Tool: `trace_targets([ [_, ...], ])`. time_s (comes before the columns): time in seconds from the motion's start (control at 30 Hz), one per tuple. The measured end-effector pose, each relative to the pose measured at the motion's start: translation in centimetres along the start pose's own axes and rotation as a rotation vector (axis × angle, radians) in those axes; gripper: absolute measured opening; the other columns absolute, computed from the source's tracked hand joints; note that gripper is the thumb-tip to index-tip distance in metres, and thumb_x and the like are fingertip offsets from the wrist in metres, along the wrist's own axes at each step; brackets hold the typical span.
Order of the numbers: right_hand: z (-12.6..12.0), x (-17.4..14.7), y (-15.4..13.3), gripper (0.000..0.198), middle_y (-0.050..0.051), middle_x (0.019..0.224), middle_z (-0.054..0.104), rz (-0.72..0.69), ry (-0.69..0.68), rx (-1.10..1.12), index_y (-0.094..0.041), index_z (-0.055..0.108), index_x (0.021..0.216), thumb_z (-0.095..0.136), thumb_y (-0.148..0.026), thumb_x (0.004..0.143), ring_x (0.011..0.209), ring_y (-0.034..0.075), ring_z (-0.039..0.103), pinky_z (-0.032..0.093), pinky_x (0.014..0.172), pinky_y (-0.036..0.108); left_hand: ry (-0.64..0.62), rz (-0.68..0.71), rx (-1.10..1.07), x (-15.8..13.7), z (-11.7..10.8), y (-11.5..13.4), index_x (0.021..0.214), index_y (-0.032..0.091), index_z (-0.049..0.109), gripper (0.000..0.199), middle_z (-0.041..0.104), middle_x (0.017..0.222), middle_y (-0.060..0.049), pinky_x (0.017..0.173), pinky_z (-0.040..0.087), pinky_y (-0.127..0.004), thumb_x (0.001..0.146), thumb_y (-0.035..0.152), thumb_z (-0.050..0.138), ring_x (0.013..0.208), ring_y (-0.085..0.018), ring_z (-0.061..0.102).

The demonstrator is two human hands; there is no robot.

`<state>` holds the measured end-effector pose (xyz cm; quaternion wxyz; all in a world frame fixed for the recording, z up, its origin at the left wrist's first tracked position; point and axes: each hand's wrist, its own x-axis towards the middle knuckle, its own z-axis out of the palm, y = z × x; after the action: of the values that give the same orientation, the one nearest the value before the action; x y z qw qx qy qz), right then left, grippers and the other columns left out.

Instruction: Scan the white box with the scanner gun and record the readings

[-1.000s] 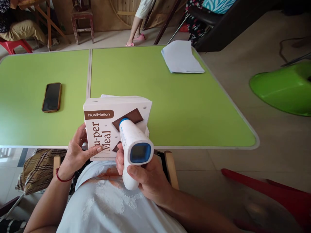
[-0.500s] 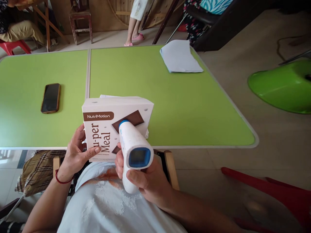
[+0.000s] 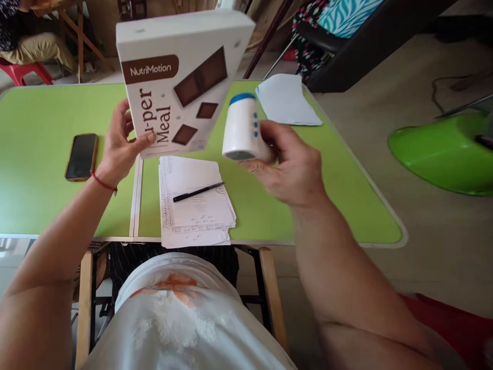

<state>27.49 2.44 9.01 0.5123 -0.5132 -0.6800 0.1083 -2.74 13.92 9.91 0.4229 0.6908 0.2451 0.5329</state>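
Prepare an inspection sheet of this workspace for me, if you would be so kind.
Surface: green table, with a pale front-to-back seam.
Things in hand: white NutriMotion box and white-and-blue device, held up, apart.
Clutter: printed papers with a black pen on top; phone at left; white sheets near the far right corner.
Hands: left hand grips the box, thumb on its front; right hand grips the device.
Cables: cord-like line on the floor at right; cannot tell what it is.
Surroundings: red stool at far left; glossy green object at right.

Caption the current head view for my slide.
Left hand holds a NutriMotion box, right hand a white device; a pen lies on papers on the green table.
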Motion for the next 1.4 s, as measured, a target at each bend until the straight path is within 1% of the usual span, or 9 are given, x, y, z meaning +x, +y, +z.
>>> trace_targets([
  [0.17, 0.3, 0.5, 6.2, 0.061, 0.013, 0.120, 0.072, 0.177, -0.264, -0.253, -0.022, 0.066, 0.128, 0.078, -0.050, 0.076, 0.108, 0.035, 0.069, 0.057, 0.093, 0.056, -0.014, -0.014, -0.006, 2.6, -0.6, -7.5, 0.130, 0.028, 0.045, 0.084, 0.061, 0.130, -0.012, 0.104, 0.051, -0.051, 0.065, 0.063, 0.087, 0.126, -0.035, 0.059],
  [0.33, 2.0, 0.1, 7.8, 0.054, 0.013, 0.116, 0.072, 0.188, -0.405, -0.405, -0.021, 0.066, 0.128, 0.076, -0.036, 0.077, 0.106, 0.035, 0.069, 0.055, 0.093, 0.056, -0.089, -0.025, -0.003, 2.9, -0.5, -10.1, 0.129, 0.027, 0.045, 0.085, 0.062, 0.131, -0.012, 0.103, 0.051, -0.050, 0.064, 0.062, 0.087, 0.125, -0.034, 0.060],
  [0.53, 2.2, -0.1, 7.9, 0.048, 0.014, 0.116, 0.071, 0.095, -0.415, -0.475, -0.020, 0.066, 0.125, 0.073, -0.033, 0.079, 0.107, 0.035, 0.067, 0.054, 0.095, 0.055, -0.168, -0.076, 0.036, 2.6, -1.0, -10.5, 0.131, 0.029, 0.042, 0.088, 0.060, 0.136, -0.011, 0.101, 0.053, -0.047, 0.063, 0.065, 0.087, 0.128, -0.034, 0.058],
  [0.7, 1.5, -1.3, 5.0, 0.029, 0.011, 0.104, 0.070, -0.136, -0.332, -0.469, -0.024, 0.071, 0.114, 0.065, -0.032, 0.087, 0.097, 0.030, 0.065, 0.054, 0.085, 0.049, -0.171, -0.176, 0.190, 1.3, -1.5, -9.2, 0.136, 0.025, 0.038, 0.088, 0.051, 0.147, -0.017, 0.094, 0.054, -0.048, 0.069, 0.056, 0.084, 0.137, -0.037, 0.049],
  [0.83, 1.8, -2.5, 2.5, 0.018, 0.005, 0.078, 0.069, -0.299, -0.563, -0.485, -0.025, 0.073, 0.091, 0.056, -0.023, 0.093, 0.075, 0.023, 0.061, 0.047, 0.066, 0.038, -0.097, -0.383, 0.640, -0.5, -1.1, -7.5, 0.145, 0.015, 0.038, 0.104, 0.054, 0.138, -0.022, 0.110, 0.036, -0.063, 0.061, 0.050, 0.089, 0.135, -0.045, 0.047],
  [0.93, 2.0, -2.6, 1.4, 0.026, 0.005, 0.072, 0.068, -0.317, -0.598, -0.567, -0.024, 0.069, 0.075, 0.051, -0.018, 0.094, 0.070, 0.021, 0.060, 0.042, 0.060, 0.036, -0.123, -0.415, 0.761, -1.5, -0.2, -6.1, 0.147, 0.012, 0.038, 0.114, 0.043, 0.149, -0.025, 0.121, 0.015, -0.067, 0.052, 0.047, 0.091, 0.146, -0.051, 0.028],
  [1.17, 4.4, 0.2, -2.1, 0.007, -0.004, 0.063, 0.063, 0.101, -0.089, 0.072, -0.027, 0.062, 0.077, 0.068, -0.023, 0.078, 0.051, 0.012, 0.056, 0.044, 0.046, 0.029, -0.324, -0.545, 0.970, -1.6, 1.6, -3.5, 0.158, 0.001, 0.012, 0.134, 0.020, 0.162, -0.032, 0.124, -0.002, -0.065, 0.056, 0.047, 0.087, 0.154, -0.048, 0.011],
  [1.3, 8.4, 1.1, -2.5, 0.006, -0.005, 0.059, 0.060, 0.336, -0.184, 0.366, -0.023, 0.060, 0.073, 0.065, -0.020, 0.072, 0.050, 0.010, 0.055, 0.045, 0.047, 0.026, -0.323, -0.537, 0.984, -1.7, 1.8, -3.4, 0.158, -0.001, 0.011, 0.136, 0.022, 0.161, -0.033, 0.124, -0.001, -0.064, 0.055, 0.047, 0.087, 0.154, -0.047, 0.011],
  [1.4, 10.8, 0.5, -1.6, 0.007, -0.005, 0.060, 0.059, 0.413, -0.197, 0.373, -0.022, 0.059, 0.073, 0.064, -0.022, 0.069, 0.050, 0.009, 0.050, 0.041, 0.045, 0.025, -0.286, -0.496, 0.953, -2.0, 1.7, -3.9, 0.158, 0.004, 0.014, 0.134, 0.025, 0.161, -0.031, 0.123, -0.002, -0.067, 0.055, 0.050, 0.087, 0.154, -0.048, 0.013],
])
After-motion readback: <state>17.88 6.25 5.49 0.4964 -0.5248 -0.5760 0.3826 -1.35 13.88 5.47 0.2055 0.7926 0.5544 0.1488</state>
